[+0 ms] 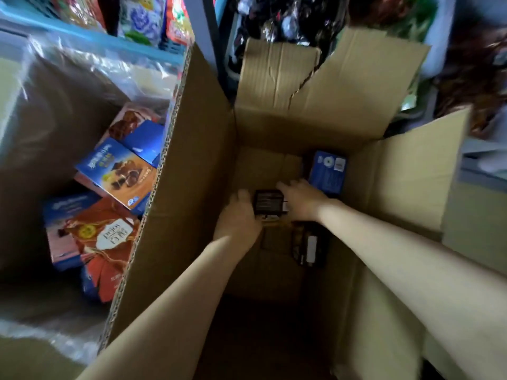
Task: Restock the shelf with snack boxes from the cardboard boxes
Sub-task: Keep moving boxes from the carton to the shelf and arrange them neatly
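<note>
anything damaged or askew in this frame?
Yes: the cardboard box's far flap is torn along a jagged diagonal split. In the plastic-lined box on the left, snack boxes lie jumbled at odd angles, not stacked.

Dark snack box (268, 202) upright, deep inside open cardboard box (389, 174)

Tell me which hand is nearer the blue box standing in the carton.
Right. The right hand lies just beside the blue box; the left hand is farther, across the dark box.
</note>
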### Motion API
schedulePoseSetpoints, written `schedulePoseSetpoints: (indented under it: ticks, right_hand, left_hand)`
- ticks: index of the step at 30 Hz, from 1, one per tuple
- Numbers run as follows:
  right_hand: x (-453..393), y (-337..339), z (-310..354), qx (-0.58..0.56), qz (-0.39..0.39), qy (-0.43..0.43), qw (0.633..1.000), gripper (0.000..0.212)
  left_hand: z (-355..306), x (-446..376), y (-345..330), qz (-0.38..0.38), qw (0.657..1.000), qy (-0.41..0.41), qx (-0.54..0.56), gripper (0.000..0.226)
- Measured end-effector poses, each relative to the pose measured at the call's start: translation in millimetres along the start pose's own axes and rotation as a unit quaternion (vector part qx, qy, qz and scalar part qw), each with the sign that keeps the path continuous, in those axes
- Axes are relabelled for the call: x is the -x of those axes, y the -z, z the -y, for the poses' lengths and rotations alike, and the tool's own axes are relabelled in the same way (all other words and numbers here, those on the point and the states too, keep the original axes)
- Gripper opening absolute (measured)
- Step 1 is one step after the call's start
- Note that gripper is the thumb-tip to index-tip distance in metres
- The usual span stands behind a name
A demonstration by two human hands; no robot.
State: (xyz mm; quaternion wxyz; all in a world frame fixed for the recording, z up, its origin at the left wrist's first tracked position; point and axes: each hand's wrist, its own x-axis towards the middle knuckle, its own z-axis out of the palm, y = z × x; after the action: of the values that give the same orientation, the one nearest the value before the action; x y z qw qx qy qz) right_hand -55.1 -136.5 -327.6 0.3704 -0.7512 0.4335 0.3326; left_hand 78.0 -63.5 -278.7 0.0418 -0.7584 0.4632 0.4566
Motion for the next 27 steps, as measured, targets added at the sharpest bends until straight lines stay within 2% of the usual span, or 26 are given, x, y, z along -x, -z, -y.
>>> schedulePoseSetpoints:
  ticks: [2,4,6,8,9,11,13,14,17,20,22,24,26,27]
  right_hand:
    - [42,47,11,-0.073,0.042,-0.006,0.996,0.066]
    - [100,104,24,-0.091,0.092,-0.006,0.992,0.058]
    - [173,165,42,-0.108,0.121,-0.014,0.987,0.047]
    - [253,224,59,-0.121,0.128,-0.019,0.984,0.042]
    - [289,248,66,-0.128,0.126,-0.016,0.984,0.037]
    - [371,294,86,-0.151,0.107,-0.014,0.983,0.032]
    - [456,337,102,-0.166,0.051,-0.02,0.985,0.036]
    - [500,360,109,-0.177,0.003,-0.029,0.984,0.037]
    - [618,407,127,-0.197,-0.136,-0.026,0.971,0.045]
    - [718,443,141,-0.195,-0.235,-0.003,0.952,0.05]
    - [776,459,146,-0.172,-0.287,0.03,0.942,0.043]
    - [831,473,143,-0.18,-0.316,0.067,0.929,0.043]
    - [880,485,137,-0.215,-0.358,0.117,0.901,0.05]
    - [903,491,133,-0.219,-0.405,0.142,0.876,0.051]
  left_hand:
    - [-30,31,21,0.023,1.0,-0.007,0.006,0.063]
    - [-64,69,53,0.043,0.999,-0.024,0.01,0.074]
    - [-96,109,103,0.064,0.996,-0.048,0.027,0.084]
    - [-128,152,167,0.12,0.985,-0.103,0.074,0.096]
    - [-142,173,196,0.159,0.976,-0.126,0.083,0.095]
    - [-177,225,254,0.219,0.96,-0.155,0.077,0.075]
    - [-216,279,307,0.249,0.944,-0.198,0.085,0.046]
    - [-239,308,336,0.235,0.945,-0.216,0.073,0.039]
    - [-300,399,408,0.199,0.938,-0.281,0.028,0.029]
    - [-353,488,465,0.148,0.928,-0.341,-0.007,0.024]
    - [-380,539,495,0.121,0.914,-0.388,-0.003,0.033]
    - [-408,585,522,0.105,0.888,-0.449,0.012,0.061]
    - [-436,621,542,0.081,0.865,-0.493,0.043,0.085]
    - [-451,636,549,0.077,0.85,-0.517,0.059,0.086]
